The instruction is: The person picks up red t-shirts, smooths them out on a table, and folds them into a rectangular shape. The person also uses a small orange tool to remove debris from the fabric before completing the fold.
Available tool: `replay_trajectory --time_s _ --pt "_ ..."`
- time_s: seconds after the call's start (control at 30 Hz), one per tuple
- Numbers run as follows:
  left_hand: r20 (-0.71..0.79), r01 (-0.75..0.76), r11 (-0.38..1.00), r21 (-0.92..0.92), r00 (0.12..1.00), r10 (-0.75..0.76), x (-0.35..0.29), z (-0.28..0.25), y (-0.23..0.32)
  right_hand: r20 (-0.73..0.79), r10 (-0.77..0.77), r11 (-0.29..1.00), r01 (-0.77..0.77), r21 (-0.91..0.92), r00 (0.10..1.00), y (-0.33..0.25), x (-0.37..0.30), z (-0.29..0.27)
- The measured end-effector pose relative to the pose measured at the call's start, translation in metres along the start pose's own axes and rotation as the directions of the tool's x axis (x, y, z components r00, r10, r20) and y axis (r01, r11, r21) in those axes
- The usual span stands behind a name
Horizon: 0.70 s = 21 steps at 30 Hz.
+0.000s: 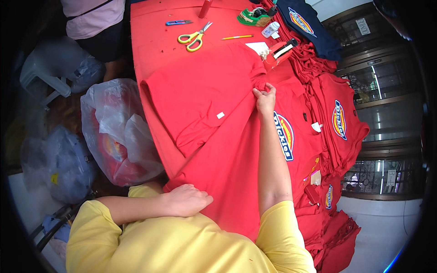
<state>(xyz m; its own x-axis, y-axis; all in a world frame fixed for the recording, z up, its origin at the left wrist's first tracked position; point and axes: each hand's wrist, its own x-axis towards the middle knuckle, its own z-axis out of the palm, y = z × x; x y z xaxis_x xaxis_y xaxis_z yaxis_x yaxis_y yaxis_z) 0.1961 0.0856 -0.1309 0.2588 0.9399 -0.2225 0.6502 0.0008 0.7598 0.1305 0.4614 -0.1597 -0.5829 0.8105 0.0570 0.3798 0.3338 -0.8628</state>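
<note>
A plain red T-shirt [205,82] lies spread over the red-topped table, with folds running down its middle and a small white tag [221,115] on it. My right hand [265,100], arm stretched forward, pinches the shirt's edge near the far right. Close to my body, my left hand [187,200] is curled closed at the shirt's near left edge; its fingertips are hidden under the palm, with red cloth beneath. Beside my right forearm lies another red shirt with a printed logo [284,136].
Yellow-handled scissors [195,40], a blue thread snipper [179,22], a pencil [237,37], a white bottle [270,30] and a green tape dispenser [255,17] are at the far side. Stacked red shirts [339,118] line the right. A plastic bag [120,132] stands left; a person [95,22] is beyond.
</note>
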Motion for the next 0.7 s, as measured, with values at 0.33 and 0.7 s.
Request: replay_trajectory --time_s 0.33,0.7 --pt "-0.250 0.215 0.866 -0.452 0.901 -0.354 -0.073 -0.060 -0.028 0.288 0.053 0.648 -0.253 0.718 0.956 -0.051 -0.024 -0.018" --pt "-0.865 0.457 0.889 -0.033 0.433 -0.254 -0.052 -0.069 -0.072 0.030 -0.425 0.882 0.421 -0.211 0.905 -0.019 -0.111 0.000"
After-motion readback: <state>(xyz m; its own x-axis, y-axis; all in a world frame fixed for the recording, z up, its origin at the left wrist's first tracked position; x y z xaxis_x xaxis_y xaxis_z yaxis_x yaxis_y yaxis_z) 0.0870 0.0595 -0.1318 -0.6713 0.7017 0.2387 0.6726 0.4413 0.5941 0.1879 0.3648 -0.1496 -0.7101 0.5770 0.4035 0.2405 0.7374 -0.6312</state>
